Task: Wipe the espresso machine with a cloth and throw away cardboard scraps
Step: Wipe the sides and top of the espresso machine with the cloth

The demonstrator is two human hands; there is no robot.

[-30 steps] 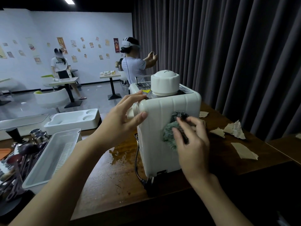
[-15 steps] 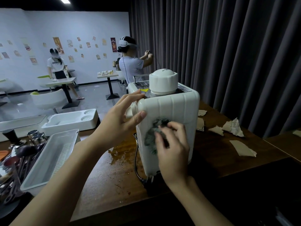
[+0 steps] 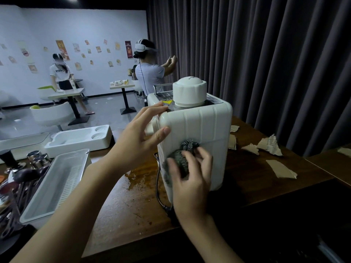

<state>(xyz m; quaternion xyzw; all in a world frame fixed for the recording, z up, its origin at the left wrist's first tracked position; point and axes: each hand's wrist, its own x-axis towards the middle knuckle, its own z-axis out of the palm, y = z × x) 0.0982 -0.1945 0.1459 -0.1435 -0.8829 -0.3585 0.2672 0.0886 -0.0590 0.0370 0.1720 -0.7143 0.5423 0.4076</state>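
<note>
A white espresso machine (image 3: 207, 128) stands on the dark wooden counter (image 3: 133, 205), its ribbed back panel facing me. My left hand (image 3: 140, 135) rests on the machine's upper left corner, fingers on top and thumb on the back panel. My right hand (image 3: 191, 173) presses a bunched grey cloth (image 3: 182, 158) against the lower left of the back panel, fingers curled over it. Several torn cardboard scraps lie on the counter to the right of the machine, among them a flat strip (image 3: 281, 169) and a corrugated piece (image 3: 269, 145).
A white plastic tray (image 3: 55, 185) sits at the counter's left, with metal utensils (image 3: 17, 179) beyond it. A black power cord (image 3: 158, 188) trails from the machine's base. A wet patch (image 3: 136, 179) marks the wood. Two people stand at tables in the background. A dark curtain hangs behind.
My right hand has swept the cloth across the back panel, from its right side towards the lower left. My left hand keeps its place on the corner.
</note>
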